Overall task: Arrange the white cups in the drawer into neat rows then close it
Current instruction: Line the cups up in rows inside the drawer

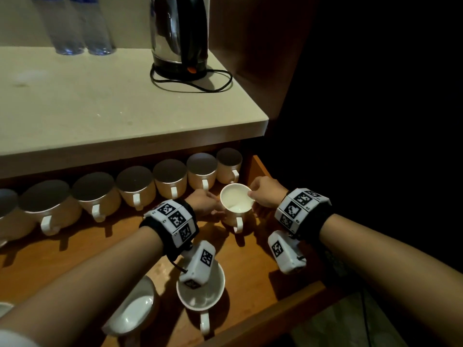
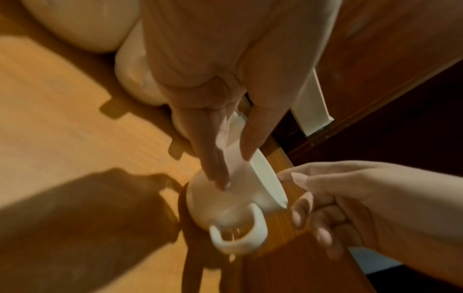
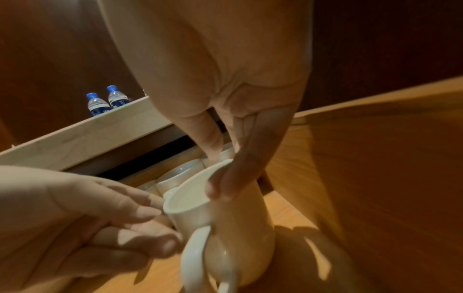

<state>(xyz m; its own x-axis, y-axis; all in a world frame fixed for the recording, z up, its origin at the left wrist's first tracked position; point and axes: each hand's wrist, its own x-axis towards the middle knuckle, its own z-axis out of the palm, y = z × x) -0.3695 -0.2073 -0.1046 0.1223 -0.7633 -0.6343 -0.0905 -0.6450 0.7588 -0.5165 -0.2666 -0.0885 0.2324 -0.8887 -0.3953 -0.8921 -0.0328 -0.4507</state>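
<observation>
The wooden drawer [image 1: 105, 249] is pulled out under the counter. Along its back runs a row of several white cups [image 1: 136, 184], handles toward me. In front of the row's right end one white cup [image 1: 236, 201] stands upright on the drawer floor. My right hand [image 1: 251, 195] pinches its rim, thumb inside [image 3: 213, 148]. My left hand [image 1: 216, 209] holds its left wall between thumb and fingers [image 2: 218, 178]. Near the drawer's front, another cup [image 1: 208, 296] stands upright and a third [image 1: 135, 309] lies tipped on its side.
On the pale countertop [image 1: 100, 101] above stand a black and steel kettle [image 1: 180, 38] with its cord and two water bottles [image 1: 75, 26]. The drawer's right wall [image 1: 263, 169] is close beside the held cup. Dark cabinet wall fills the right.
</observation>
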